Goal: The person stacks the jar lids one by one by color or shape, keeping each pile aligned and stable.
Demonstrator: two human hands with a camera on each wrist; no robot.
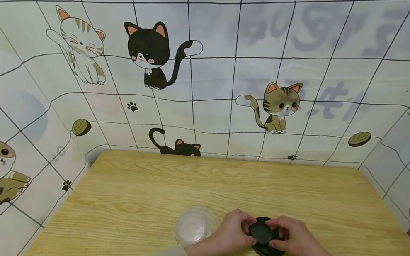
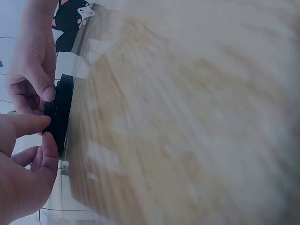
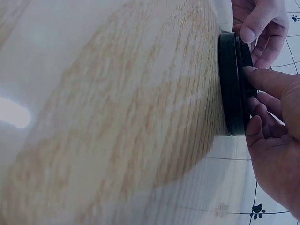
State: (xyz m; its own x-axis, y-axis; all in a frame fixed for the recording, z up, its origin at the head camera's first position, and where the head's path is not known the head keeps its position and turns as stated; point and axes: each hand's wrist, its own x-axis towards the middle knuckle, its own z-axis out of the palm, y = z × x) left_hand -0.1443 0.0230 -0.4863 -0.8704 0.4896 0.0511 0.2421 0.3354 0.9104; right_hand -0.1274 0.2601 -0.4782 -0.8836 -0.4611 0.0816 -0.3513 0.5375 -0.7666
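A small black round disc (image 1: 261, 233) sits over a wider black round base (image 1: 268, 252) on the table, slightly off its centre in the head view. My left hand (image 1: 232, 230) pinches the small disc at its left edge with curled fingers. From the right, my right hand (image 1: 296, 238) grips the same disc's edge, its lower fingers close to the base. The wrist views show the base (image 2: 65, 112) edge-on, flat against the tabletop, with fingertips of both hands on the upper piece (image 3: 247, 61). Whether the two black pieces are joined cannot be told.
Left of my left hand stands a clear round plastic container (image 1: 191, 226), partly behind the wrist. The wooden table (image 1: 138, 188) meets a cat-patterned cloth wall (image 1: 210, 116) at the back and sides. Something shiny shows at the bottom edge, too cut off to tell.
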